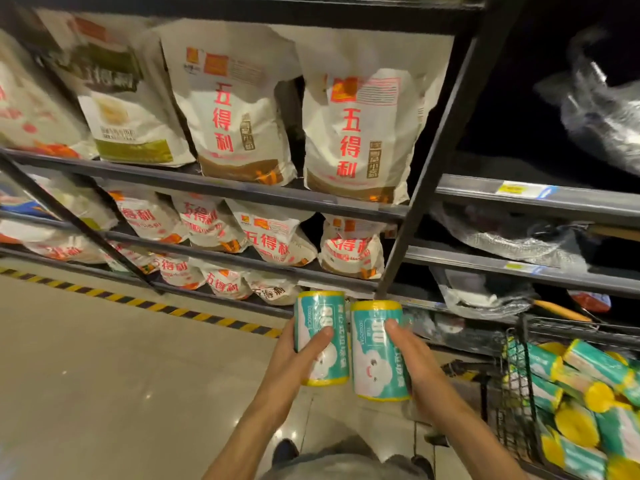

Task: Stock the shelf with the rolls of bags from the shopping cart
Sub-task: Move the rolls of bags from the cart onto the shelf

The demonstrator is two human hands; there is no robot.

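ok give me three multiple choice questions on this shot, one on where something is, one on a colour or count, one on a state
1. Where is the shopping cart?
A. lower right, beside the shelving
B. far left on the floor
C. behind the flour bags

2. How many rolls of bags are in the hands?
A. one
B. two
C. four

3. How does the left hand stand?
A. open and empty
B. gripping a roll
C. resting on the shelf

Answers:
1 A, its black wire side stands at lower right, full of rolls.
2 B, the left roll and the right roll, one per hand, the right hand holding the second.
3 B, its thumb curls across the teal label.
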